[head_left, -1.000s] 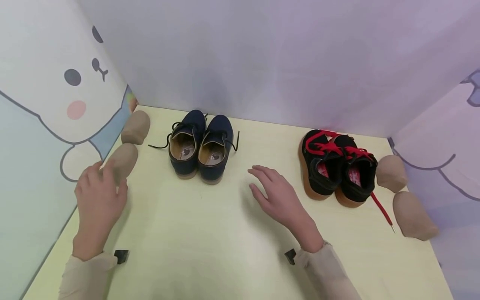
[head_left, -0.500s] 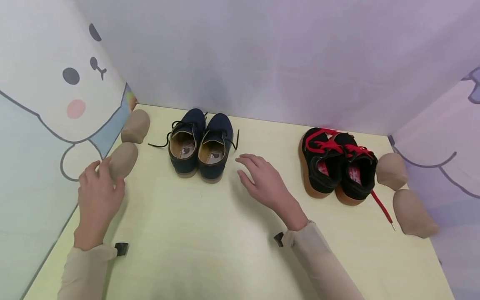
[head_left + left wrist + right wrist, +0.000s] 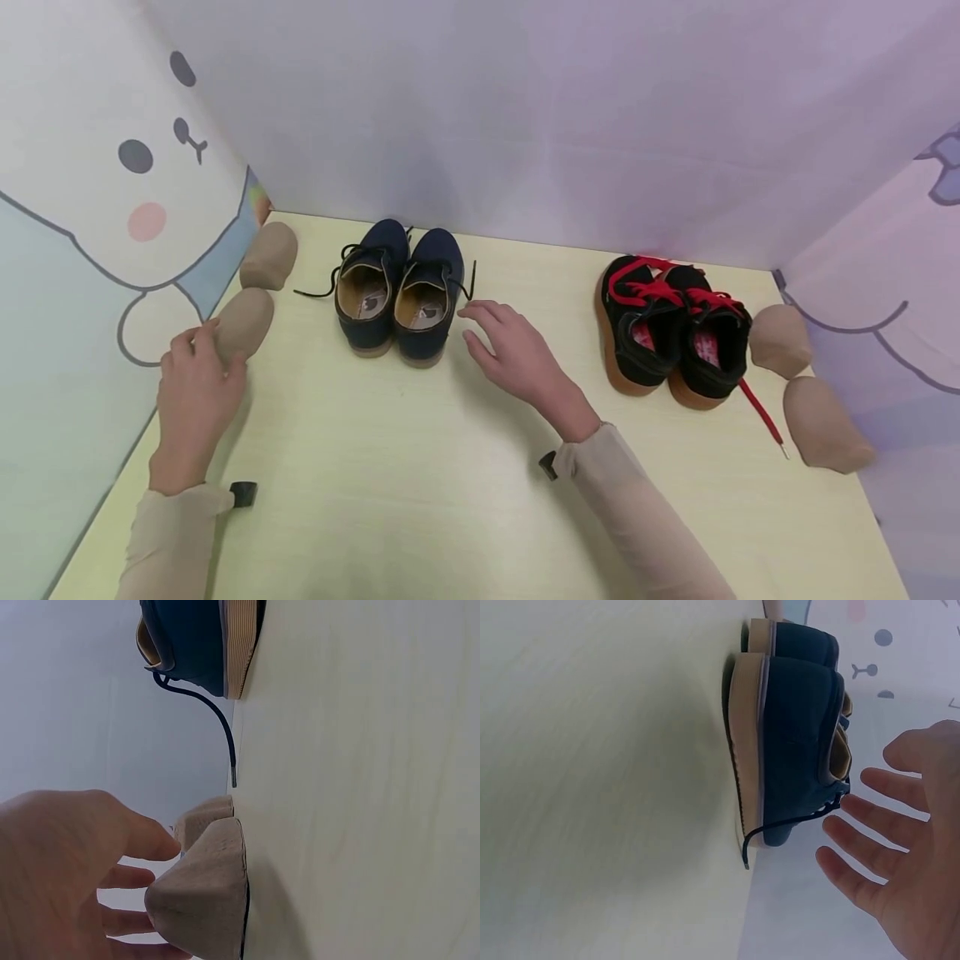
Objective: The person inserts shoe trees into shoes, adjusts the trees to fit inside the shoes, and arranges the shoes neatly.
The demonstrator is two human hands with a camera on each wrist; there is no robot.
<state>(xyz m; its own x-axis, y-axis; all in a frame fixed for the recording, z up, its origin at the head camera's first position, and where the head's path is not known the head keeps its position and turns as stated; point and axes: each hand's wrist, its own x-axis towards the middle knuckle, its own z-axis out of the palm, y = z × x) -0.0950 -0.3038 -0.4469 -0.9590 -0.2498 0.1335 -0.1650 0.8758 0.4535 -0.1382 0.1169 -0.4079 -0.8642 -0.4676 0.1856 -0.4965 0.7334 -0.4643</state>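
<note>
At the table's left edge, a brown moulded toe-shaped shoe insert lies flat, with a second insert just beyond it. My left hand is at the nearer insert, fingertips along its side and thumb close to its near end. The left wrist view shows the thumb and fingers spread about the insert, fingers loosely bent. Navy lace-up shoes stand side by side, heels toward me, black laces loose. Beside the right one hovers my right hand, fingers spread and holding nothing; in its wrist view they overlap the lace near the shoe.
Black shoes with red laces stand at the right, one lace trailing over the pale tabletop. Two more brown inserts lie by the right edge. A pale fabric wall closes off the back and sides.
My right hand has moved left and slightly away from me, up to the navy shoes. The left hand has settled closer onto the nearer insert. The shoes and inserts stay in place.
</note>
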